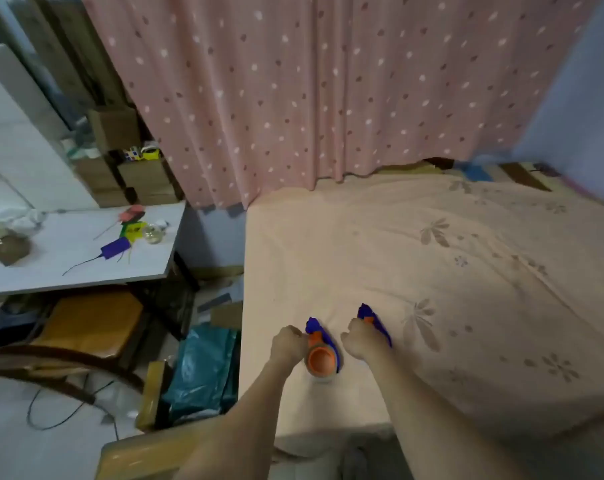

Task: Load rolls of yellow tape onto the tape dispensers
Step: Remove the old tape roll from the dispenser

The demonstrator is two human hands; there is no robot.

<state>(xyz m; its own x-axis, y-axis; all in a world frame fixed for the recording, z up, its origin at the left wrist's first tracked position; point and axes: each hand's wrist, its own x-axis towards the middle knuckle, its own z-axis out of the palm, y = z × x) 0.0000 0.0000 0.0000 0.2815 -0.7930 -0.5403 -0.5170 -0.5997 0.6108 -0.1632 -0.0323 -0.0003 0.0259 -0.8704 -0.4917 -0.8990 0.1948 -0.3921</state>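
1. Tape dispensers, two of them, blue with orange parts, lie near the front edge of a bed under a peach floral bedsheet (449, 271). No yellow tape roll can be made out on either one.
2. Far left, a white table (75, 268) holds small clutter, well apart from the bed. A wooden chair with a yellow cushion (89, 323) is tucked beneath it.
3. Left hand (288, 342) is curled closed against the left side of the left dispenser (321, 355), touching its orange hub, probably steadying it for loading.
4. That dispenser's round orange hub faces up towards the camera and looks bare, so the task seems to be at its start.
5. Right hand (359, 337) is closed in a loose fist over the right dispenser (376, 323), likely gripping its handle; the fingers are hidden, so I cannot tell the exact grip.
6. Behind the bed hangs a pink spotted curtain (328, 91).
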